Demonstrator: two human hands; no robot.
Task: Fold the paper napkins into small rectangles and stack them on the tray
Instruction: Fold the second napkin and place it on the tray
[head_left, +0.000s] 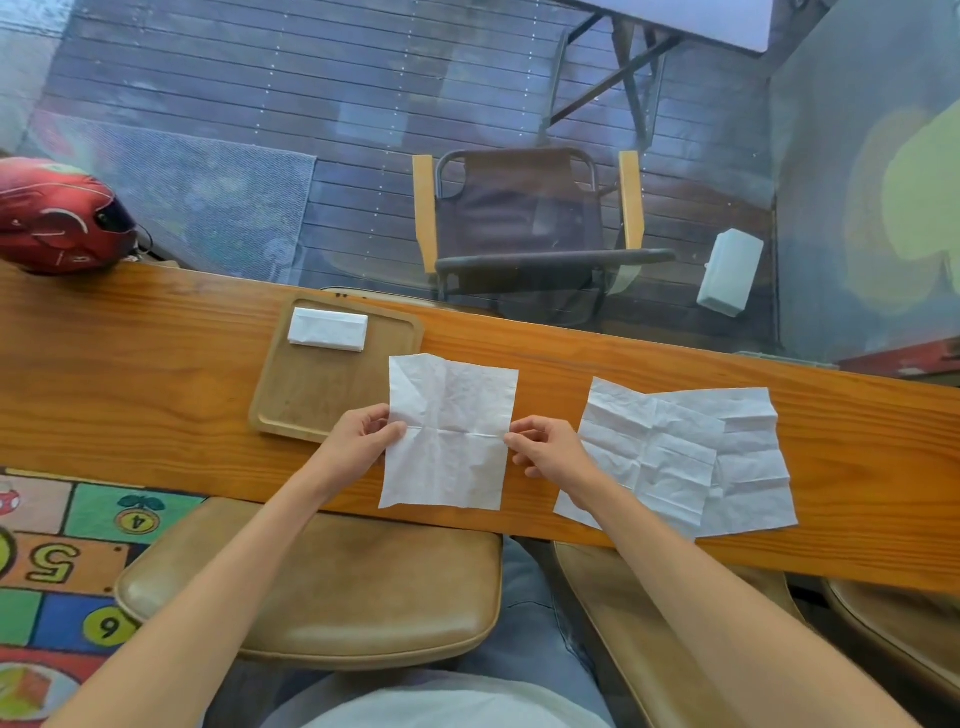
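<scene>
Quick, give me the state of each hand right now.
Left hand: pinching the left edge of the open napkin.
Right hand: pinching the napkin's right edge.

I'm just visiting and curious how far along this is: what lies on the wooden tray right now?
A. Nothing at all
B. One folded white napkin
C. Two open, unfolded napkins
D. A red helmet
B: a single folded white paper napkin lies in the far-left corner of the square wooden tray, while both hands pinch an open, creased white napkin beside it.
</scene>
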